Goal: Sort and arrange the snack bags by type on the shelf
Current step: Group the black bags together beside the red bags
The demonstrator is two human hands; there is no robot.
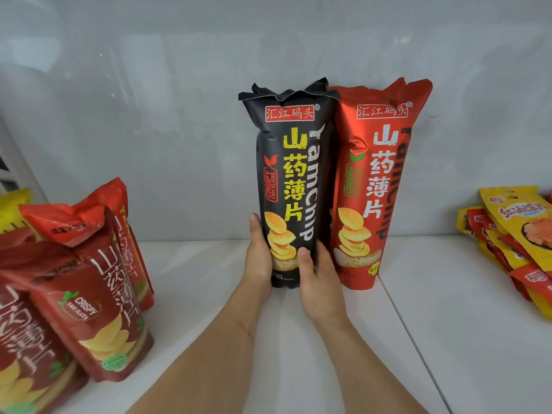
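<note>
Standing the black bag (294, 186) upright at frame centre, touching the red bag (375, 186) on its right, looks like the step in hand. Left hand (259, 252) and right hand (316, 274) both grip its base, fingers curled round. Its long axis is vertical, crimped top up. Next: let go without tipping it, then fetch from the pile (74, 294) at lower left.

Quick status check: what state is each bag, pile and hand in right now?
Black bag: upright, gripped low by both hands.
Red bag: upright, touching the black one, against the wall.
Left hand: holds the black bag.
Right hand: holds it too.
Dark red bags: leaning, clustered at left.
Yellow packets: piled at right.
</note>
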